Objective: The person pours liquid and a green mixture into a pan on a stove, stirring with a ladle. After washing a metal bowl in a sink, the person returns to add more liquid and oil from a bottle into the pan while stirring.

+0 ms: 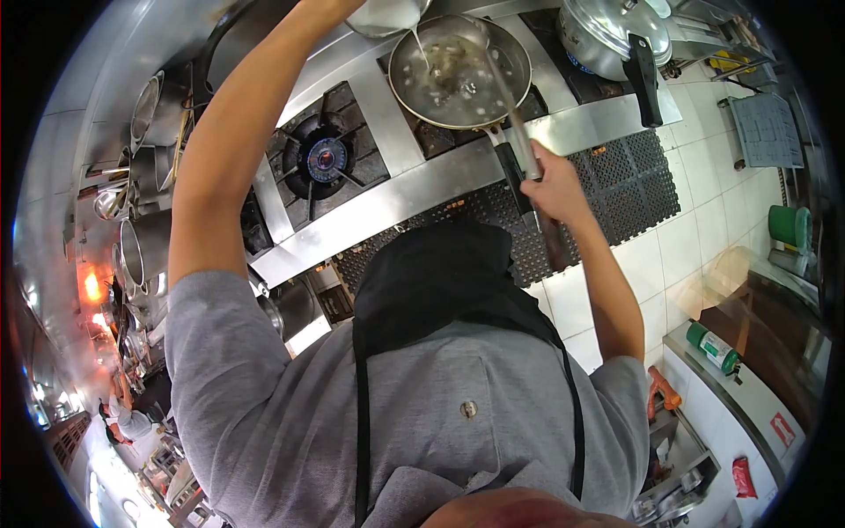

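At the top edge, my left hand (333, 7) is mostly cut off, its fingers out of view. It is at a tilted metal bowl (374, 29) of white liquid, and a thin white stream (420, 46) runs from the bowl into a wide pan (404, 104). The pan holds cloudy liquid with pale and greenish-brown bits. My right hand (553, 183) is closed around the long handle of a metal ladle (512, 104), blurred by motion, whose far end is in the pan. Below the ladle, the pan's black handle (513, 179) points toward me.
Left of the pan, a burner (326, 159) burns with a blue flame. A pressure cooker (607, 40) stands at the right, its black handle over the stove edge. Pots and strainers (145, 110) hang at left. A black rubber mat (629, 176) covers part of the tiled floor.
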`<action>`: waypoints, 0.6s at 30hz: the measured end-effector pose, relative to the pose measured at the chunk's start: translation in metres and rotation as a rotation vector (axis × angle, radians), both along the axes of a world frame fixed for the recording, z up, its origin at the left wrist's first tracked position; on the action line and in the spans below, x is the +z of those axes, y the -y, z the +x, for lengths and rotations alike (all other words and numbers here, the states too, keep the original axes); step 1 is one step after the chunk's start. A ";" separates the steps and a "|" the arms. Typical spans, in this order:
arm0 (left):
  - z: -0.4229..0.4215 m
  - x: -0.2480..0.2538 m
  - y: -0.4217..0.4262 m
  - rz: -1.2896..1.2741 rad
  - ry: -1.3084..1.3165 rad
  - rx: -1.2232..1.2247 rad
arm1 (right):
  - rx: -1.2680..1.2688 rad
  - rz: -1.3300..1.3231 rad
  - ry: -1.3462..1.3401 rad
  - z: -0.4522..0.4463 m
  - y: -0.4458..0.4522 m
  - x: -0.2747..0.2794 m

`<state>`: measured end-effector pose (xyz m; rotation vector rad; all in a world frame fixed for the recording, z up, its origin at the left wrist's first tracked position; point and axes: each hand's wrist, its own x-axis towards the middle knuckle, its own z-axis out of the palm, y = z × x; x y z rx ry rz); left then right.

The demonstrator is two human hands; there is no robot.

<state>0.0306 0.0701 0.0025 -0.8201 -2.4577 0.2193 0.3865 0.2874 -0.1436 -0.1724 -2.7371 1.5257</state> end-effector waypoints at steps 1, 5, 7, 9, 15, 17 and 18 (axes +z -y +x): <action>0.001 -0.001 0.000 -0.006 -0.019 -0.005 | 0.023 -0.351 0.187 -0.003 0.008 0.000; 0.003 0.002 -0.004 -0.013 -0.018 -0.014 | -0.001 -0.976 0.431 0.006 0.010 0.014; 0.009 0.011 -0.008 -0.002 0.035 0.009 | -0.010 -1.227 0.390 0.014 -0.009 0.019; 0.008 0.012 -0.008 0.012 0.086 0.036 | -0.017 -1.326 0.331 0.025 -0.024 0.026; 0.004 0.005 -0.007 0.047 0.017 -0.027 | -0.110 -0.775 0.353 0.040 -0.034 0.091; 0.008 0.009 -0.007 0.043 0.064 -0.008 | -0.122 -0.545 0.330 0.038 -0.032 0.094; 0.006 0.004 -0.007 0.041 0.074 -0.021 | -0.137 -0.547 0.336 0.036 -0.035 0.089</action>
